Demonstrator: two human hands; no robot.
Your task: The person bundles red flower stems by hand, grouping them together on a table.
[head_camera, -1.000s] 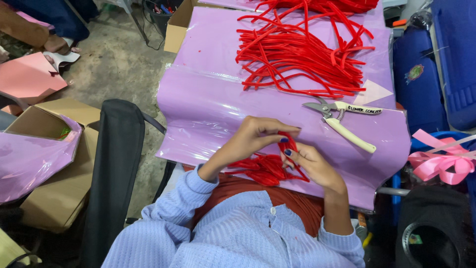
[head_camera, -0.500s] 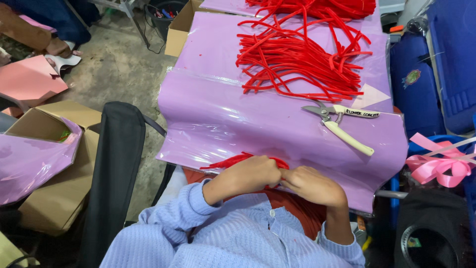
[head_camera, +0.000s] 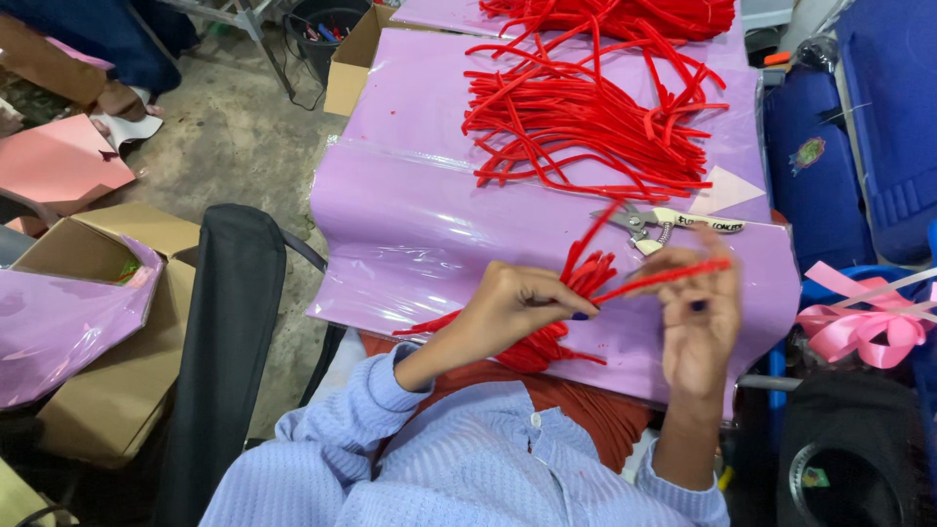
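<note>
My left hand (head_camera: 522, 304) grips a bundle of red cord strips (head_camera: 584, 278) at the near edge of a table covered in glossy purple sheet (head_camera: 420, 224). My right hand (head_camera: 698, 317) is raised beside it, pinching one red strip (head_camera: 664, 278) that runs back to the bundle. More red strips (head_camera: 537, 346) hang below my hands over my lap. A big loose pile of the same red strips (head_camera: 586, 117) lies further up the table. Metal snips with cream handles (head_camera: 669, 222) rest on the sheet just behind my right hand.
A black chair back (head_camera: 229, 332) stands at my left. Cardboard boxes (head_camera: 107, 322) with purple sheet inside sit on the floor at left, another box (head_camera: 353, 59) at the table's far corner. Blue bags (head_camera: 859, 156) and a pink ribbon bow (head_camera: 859, 327) crowd the right.
My hands were low and close together at the table edge. Now both are lifted and apart, the right one drawing a single red strip out of the bundle.
</note>
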